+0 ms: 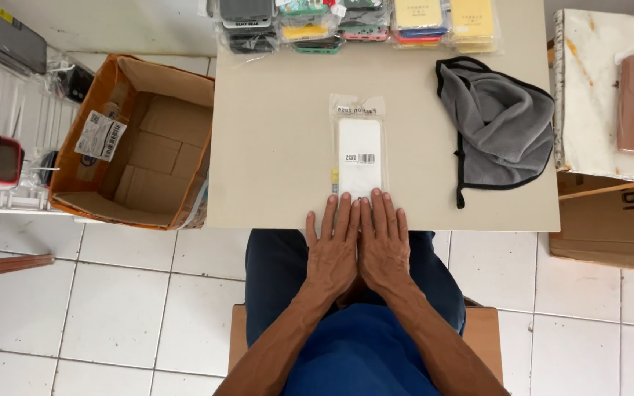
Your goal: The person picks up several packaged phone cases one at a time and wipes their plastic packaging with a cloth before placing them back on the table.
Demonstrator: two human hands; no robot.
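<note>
Left hand (333, 246) and right hand (383, 242) flat, side by side, fingers outstretched.

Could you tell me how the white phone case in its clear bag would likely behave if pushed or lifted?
The white phone case lies flat, so rolling or tipping seems unlikely. Its glossy bag would probably slide easily on the smooth table. It looks thin, likely light and somewhat flexible.

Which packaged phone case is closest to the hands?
The white case in a clear bag, lying alone mid-table just beyond both hands' fingertips. The others sit stacked at the far edge.

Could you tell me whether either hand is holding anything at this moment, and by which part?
Nothing is held: the left hand and right hand lie flat, fingertips at the near end of the white packaged phone case.
</note>
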